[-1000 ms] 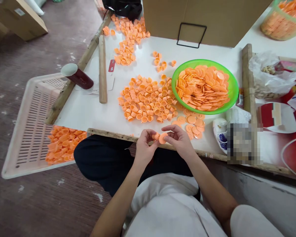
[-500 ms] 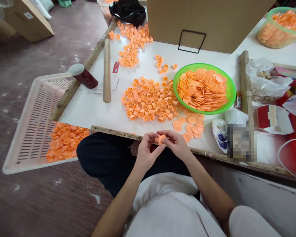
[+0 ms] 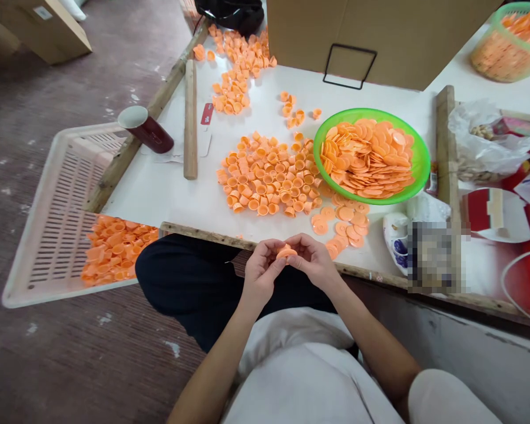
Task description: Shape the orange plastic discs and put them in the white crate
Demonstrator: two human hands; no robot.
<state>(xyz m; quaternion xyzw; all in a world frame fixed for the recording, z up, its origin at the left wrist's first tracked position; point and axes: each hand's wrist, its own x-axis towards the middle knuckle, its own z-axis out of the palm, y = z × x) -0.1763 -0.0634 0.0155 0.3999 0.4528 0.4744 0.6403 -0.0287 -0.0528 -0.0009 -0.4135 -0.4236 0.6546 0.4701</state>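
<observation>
Between my two hands, over my lap at the table's front edge, is a small orange plastic piece (image 3: 287, 252) with a round disc side turned toward me. My left hand (image 3: 264, 266) pinches it from the left, thumb against the disc. From the other side the fingers and thumb of my right hand (image 3: 311, 259) close on it too. Just beyond lie loose flat orange discs (image 3: 345, 229) and a heap of small orange cups (image 3: 265, 179). A green bowl (image 3: 425, 159) full of orange discs stands behind them.
A pink basket (image 3: 44, 218) of orange parts sits at the left, below the table. A dark red mug (image 3: 152, 134) lies tilted on the wooden edge strip (image 3: 115, 171), near a loose wooden bar (image 3: 190, 123). A cardboard box (image 3: 380, 35) blocks the back.
The orange piece has been turned in my fingers, so its disc now lies flatter and faces me. Both hands keep their hold; the view has shifted slightly.
</observation>
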